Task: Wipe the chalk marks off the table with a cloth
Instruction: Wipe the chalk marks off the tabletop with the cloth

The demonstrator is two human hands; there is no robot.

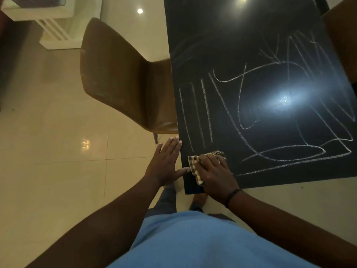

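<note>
Looking down through the head camera, I see one dark, glossy surface (251, 45) scrawled with white chalk marks (204, 111): straight strokes on the left, looping scribbles to the right, none forming readable writing. Ceiling lights glare off it in two spots. Around it lies a shiny cream tiled floor (58, 151), one brown leather chair (119, 78) tucked against the left edge, and a white cabinet (52, 26) in the far corner. I spot no brands or labels.

My right hand (216, 175) presses one checked cloth (195, 169) flat onto the near left corner of the surface, its grip curled over the fabric, a dark band on the wrist. My left hand (164, 167) has its grip spread apart, fingers straight, resting against the surface's left edge just beside the cloth.
</note>
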